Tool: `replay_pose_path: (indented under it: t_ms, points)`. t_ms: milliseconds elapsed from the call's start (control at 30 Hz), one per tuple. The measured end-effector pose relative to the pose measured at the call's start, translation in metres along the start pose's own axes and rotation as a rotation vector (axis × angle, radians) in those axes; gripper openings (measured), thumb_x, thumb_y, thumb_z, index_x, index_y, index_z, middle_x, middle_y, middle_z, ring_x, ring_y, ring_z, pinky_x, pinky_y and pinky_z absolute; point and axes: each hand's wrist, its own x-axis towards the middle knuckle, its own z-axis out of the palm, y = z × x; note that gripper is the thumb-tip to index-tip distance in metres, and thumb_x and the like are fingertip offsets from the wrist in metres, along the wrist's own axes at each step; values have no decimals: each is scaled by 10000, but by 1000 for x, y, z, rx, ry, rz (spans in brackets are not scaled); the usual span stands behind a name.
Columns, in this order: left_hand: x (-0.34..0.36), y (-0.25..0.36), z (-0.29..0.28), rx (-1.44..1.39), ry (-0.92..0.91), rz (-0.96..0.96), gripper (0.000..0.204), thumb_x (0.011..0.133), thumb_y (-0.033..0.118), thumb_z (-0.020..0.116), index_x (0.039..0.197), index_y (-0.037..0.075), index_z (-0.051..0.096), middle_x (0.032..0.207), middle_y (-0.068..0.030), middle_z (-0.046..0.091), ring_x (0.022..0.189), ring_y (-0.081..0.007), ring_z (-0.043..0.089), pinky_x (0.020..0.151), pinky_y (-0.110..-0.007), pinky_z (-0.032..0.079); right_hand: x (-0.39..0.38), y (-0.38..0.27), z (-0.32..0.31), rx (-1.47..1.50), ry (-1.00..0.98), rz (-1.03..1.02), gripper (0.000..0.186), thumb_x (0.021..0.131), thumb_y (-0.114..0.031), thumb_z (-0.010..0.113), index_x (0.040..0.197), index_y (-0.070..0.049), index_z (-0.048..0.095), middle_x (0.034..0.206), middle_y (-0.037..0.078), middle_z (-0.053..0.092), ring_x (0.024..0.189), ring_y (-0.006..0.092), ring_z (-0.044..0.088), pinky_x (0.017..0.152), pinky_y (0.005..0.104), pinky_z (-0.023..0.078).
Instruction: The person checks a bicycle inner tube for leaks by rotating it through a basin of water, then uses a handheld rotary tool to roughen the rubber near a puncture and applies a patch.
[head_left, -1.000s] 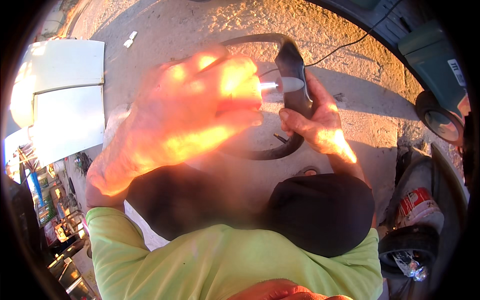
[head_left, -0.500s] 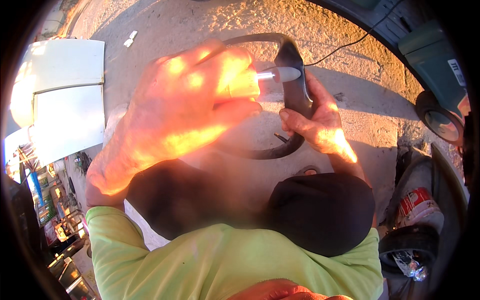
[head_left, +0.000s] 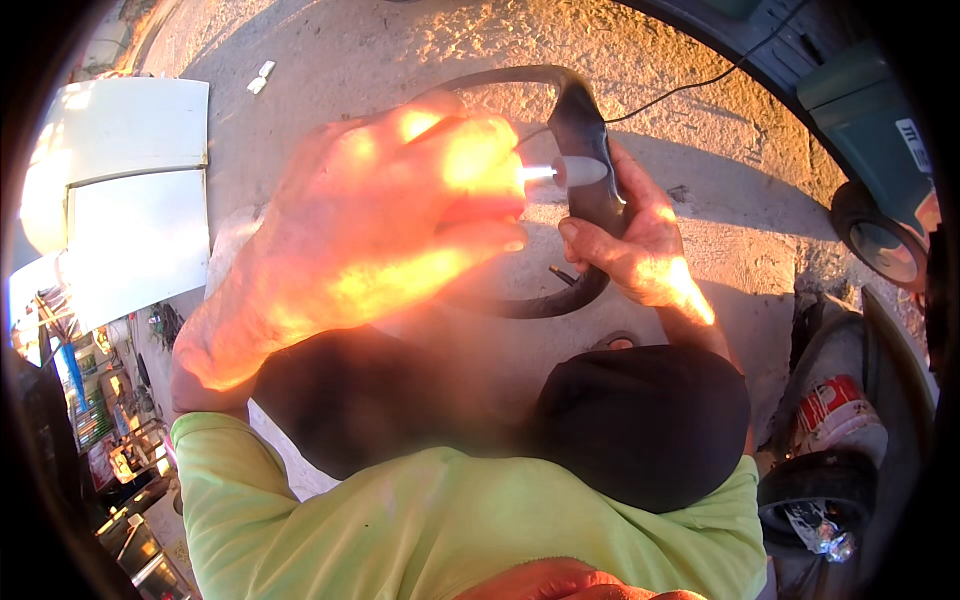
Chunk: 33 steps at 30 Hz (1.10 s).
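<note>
My left hand (head_left: 400,200), glaring in strong sunlight, is closed around a tool whose body it hides. From the fist sticks a thin metal shaft with a pale cone-shaped grinding bit (head_left: 582,171), reddish at its base. The bit lies against a widened, flattened part of a black inner tube (head_left: 577,112), which hangs as a loop above my knees. My right hand (head_left: 640,240) grips the tube's right side, thumb on the near face and fingers behind. A short valve stem (head_left: 562,275) points inward on the lower part of the loop.
Two white panels (head_left: 140,220) stand at the left, above shelves of cluttered items (head_left: 110,410). A thin dark cable (head_left: 690,92) runs across the ground to the upper right. At right are a wheel (head_left: 880,240), a red-and-white bucket (head_left: 838,412) and a black tyre (head_left: 815,490).
The grinding bit has slid down along the tube and slightly right, my left hand moving with it. My right hand and the tube have stayed in place.
</note>
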Motion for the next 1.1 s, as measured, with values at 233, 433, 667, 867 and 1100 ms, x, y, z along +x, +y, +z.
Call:
replay_pose_path:
  t_ms: [233, 433, 667, 867, 1100]
  points:
    - [-1, -4, 0, 23, -9, -38, 537, 708, 146, 900, 1168, 36, 647, 988, -121, 694, 858, -344, 701, 741, -407, 574, -1, -3, 2, -25, 16, 11, 864, 864, 8, 726, 1602, 18, 277, 1360, 146, 581, 891, 160, 660, 758, 317, 574]
    - [-2, -2, 3, 15, 58, -131, 531, 704, 160, 899, 1158, 40, 652, 978, -123, 686, 866, -349, 702, 755, -408, 571, 1, 1, 1, -31, 21, 3, 854, 857, -7, 731, 1596, 8, 305, 1372, 148, 584, 920, 156, 661, 784, 316, 576]
    - [2, 1, -1, 11, -25, -63, 491, 711, 159, 891, 1130, 34, 665, 957, -113, 680, 841, -343, 686, 747, -403, 565, 0, 0, -1, -29, 25, 19, 854, 851, -5, 741, 1591, 6, 315, 1416, 158, 552, 920, 159, 663, 779, 316, 578]
    - [4, -5, -11, 48, 87, -50, 500, 708, 143, 891, 1137, 20, 663, 947, -112, 675, 820, -336, 682, 729, -404, 552, 0, -1, 0, 98, 0, 49, 883, 855, 11, 747, 1602, 3, 277, 1443, 169, 519, 882, 177, 658, 710, 324, 582]
    - [1, 0, -9, 42, 62, -113, 513, 711, 153, 898, 1150, 32, 662, 966, -127, 672, 823, -346, 693, 719, -401, 557, 1, -2, 3, 75, 4, 44, 884, 854, 5, 748, 1600, 14, 273, 1453, 185, 509, 891, 186, 656, 700, 327, 580]
